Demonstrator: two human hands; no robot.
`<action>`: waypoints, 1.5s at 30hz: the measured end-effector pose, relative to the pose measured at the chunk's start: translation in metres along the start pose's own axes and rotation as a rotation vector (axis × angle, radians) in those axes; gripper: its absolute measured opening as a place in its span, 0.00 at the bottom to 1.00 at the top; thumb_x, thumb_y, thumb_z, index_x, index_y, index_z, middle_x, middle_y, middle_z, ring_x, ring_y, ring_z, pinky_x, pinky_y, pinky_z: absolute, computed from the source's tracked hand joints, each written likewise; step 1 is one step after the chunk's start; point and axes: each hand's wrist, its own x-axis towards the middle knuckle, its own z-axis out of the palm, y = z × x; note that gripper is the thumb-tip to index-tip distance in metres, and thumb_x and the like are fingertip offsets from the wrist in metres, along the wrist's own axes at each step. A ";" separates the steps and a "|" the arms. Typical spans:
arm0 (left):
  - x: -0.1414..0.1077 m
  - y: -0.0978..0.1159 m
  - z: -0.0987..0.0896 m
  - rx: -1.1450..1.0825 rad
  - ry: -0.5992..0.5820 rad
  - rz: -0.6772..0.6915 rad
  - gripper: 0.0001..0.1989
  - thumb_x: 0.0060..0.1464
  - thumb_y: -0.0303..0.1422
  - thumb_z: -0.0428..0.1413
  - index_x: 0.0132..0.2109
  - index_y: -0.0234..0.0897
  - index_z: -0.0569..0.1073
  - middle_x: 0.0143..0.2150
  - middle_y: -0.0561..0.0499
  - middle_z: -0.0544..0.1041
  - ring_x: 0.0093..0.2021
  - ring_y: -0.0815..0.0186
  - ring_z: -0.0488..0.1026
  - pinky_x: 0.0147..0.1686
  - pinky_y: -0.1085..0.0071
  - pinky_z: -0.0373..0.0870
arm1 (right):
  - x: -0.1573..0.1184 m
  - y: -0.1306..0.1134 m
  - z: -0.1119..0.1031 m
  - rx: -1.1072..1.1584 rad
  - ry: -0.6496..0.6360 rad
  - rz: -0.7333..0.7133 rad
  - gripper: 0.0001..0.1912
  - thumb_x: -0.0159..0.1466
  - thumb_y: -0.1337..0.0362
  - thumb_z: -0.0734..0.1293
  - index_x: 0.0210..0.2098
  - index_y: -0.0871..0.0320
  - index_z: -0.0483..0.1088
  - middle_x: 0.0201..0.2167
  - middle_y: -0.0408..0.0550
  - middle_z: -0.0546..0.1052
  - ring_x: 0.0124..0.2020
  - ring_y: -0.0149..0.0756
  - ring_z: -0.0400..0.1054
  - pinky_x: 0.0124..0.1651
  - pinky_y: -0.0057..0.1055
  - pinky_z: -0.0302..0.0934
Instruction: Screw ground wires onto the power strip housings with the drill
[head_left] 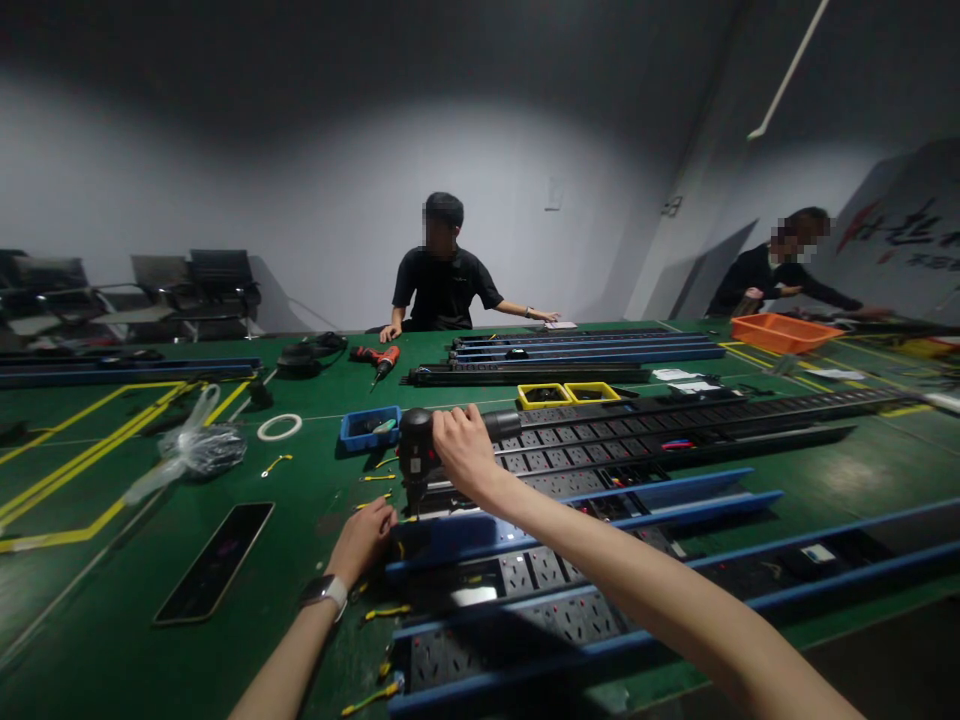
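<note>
My right hand is wrapped round a black angled power tool, which looks like an angle screwdriver. Its head points down over the left end of a blue-edged power strip. Close by that strip end is my left hand, with a watch on the wrist. Its fingers are curled together, and what they pinch, if anything, is hidden. Short yellow-green wires with ring ends stick out from the left ends of the strips. More socket strips lie side by side beneath my right forearm.
A phone, a plastic bag and a white tape ring lie left. Beyond are a blue bin, a red drill, yellow bins and an orange tray. One person stands opposite, another far right.
</note>
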 end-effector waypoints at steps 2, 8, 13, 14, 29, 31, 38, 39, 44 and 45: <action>0.000 0.002 -0.002 -0.003 -0.006 -0.003 0.14 0.63 0.31 0.43 0.31 0.37 0.69 0.36 0.51 0.69 0.35 0.69 0.65 0.38 0.72 0.54 | -0.001 0.001 0.001 0.001 0.012 -0.002 0.12 0.61 0.77 0.61 0.44 0.67 0.66 0.39 0.56 0.74 0.45 0.47 0.68 0.54 0.44 0.55; 0.000 0.007 -0.007 0.001 -0.017 -0.023 0.15 0.64 0.31 0.42 0.31 0.37 0.68 0.36 0.51 0.69 0.34 0.69 0.65 0.38 0.72 0.53 | 0.001 0.000 0.000 0.015 -0.011 -0.022 0.16 0.56 0.77 0.65 0.44 0.67 0.66 0.40 0.56 0.75 0.46 0.48 0.68 0.55 0.44 0.55; 0.000 0.004 -0.004 -0.002 0.001 -0.005 0.15 0.64 0.31 0.42 0.32 0.37 0.69 0.36 0.51 0.69 0.35 0.69 0.66 0.38 0.72 0.54 | 0.003 -0.002 -0.001 0.003 -0.010 -0.024 0.16 0.56 0.77 0.65 0.45 0.66 0.66 0.40 0.56 0.75 0.46 0.47 0.68 0.54 0.44 0.55; 0.000 0.004 -0.004 0.002 0.002 -0.007 0.15 0.64 0.31 0.42 0.32 0.37 0.69 0.36 0.51 0.69 0.35 0.69 0.66 0.38 0.72 0.54 | 0.003 -0.001 -0.001 0.008 -0.014 -0.022 0.17 0.56 0.77 0.65 0.45 0.66 0.65 0.40 0.56 0.75 0.46 0.47 0.68 0.54 0.43 0.55; -0.001 0.005 -0.004 0.016 -0.004 -0.023 0.15 0.64 0.32 0.43 0.32 0.37 0.70 0.36 0.51 0.69 0.35 0.69 0.66 0.38 0.71 0.54 | 0.000 -0.006 -0.007 -0.007 -0.017 -0.058 0.14 0.59 0.77 0.62 0.45 0.67 0.66 0.40 0.58 0.74 0.45 0.49 0.68 0.52 0.43 0.55; -0.001 0.006 -0.004 0.019 0.005 -0.021 0.15 0.64 0.32 0.43 0.32 0.37 0.70 0.36 0.51 0.69 0.35 0.69 0.66 0.38 0.71 0.54 | -0.001 -0.006 -0.006 -0.014 -0.013 -0.061 0.14 0.58 0.76 0.63 0.44 0.67 0.67 0.40 0.58 0.75 0.45 0.49 0.68 0.52 0.43 0.55; -0.001 0.009 -0.007 0.017 0.005 -0.020 0.16 0.64 0.33 0.43 0.31 0.37 0.70 0.36 0.51 0.70 0.34 0.69 0.66 0.38 0.72 0.55 | 0.004 -0.007 -0.018 0.033 -0.112 -0.055 0.16 0.59 0.71 0.67 0.46 0.69 0.67 0.42 0.58 0.76 0.47 0.50 0.68 0.54 0.45 0.54; -0.001 0.010 -0.009 0.016 0.001 -0.025 0.16 0.64 0.32 0.43 0.31 0.37 0.70 0.36 0.51 0.70 0.34 0.70 0.66 0.38 0.72 0.55 | 0.006 -0.008 -0.022 0.050 -0.148 -0.056 0.18 0.58 0.69 0.68 0.47 0.69 0.68 0.42 0.58 0.77 0.48 0.50 0.68 0.55 0.45 0.54; -0.003 0.015 -0.013 -0.002 -0.013 -0.047 0.15 0.64 0.31 0.43 0.31 0.36 0.70 0.36 0.51 0.70 0.34 0.70 0.66 0.38 0.72 0.56 | 0.016 -0.009 -0.035 0.118 -0.215 -0.042 0.15 0.56 0.67 0.69 0.43 0.64 0.71 0.40 0.53 0.79 0.46 0.48 0.71 0.54 0.45 0.53; -0.003 0.016 -0.014 -0.006 -0.011 -0.047 0.15 0.63 0.31 0.43 0.31 0.36 0.70 0.36 0.51 0.70 0.34 0.70 0.66 0.38 0.72 0.56 | 0.017 -0.009 -0.035 0.119 -0.218 -0.033 0.13 0.57 0.66 0.69 0.42 0.63 0.71 0.39 0.53 0.79 0.46 0.48 0.71 0.53 0.44 0.53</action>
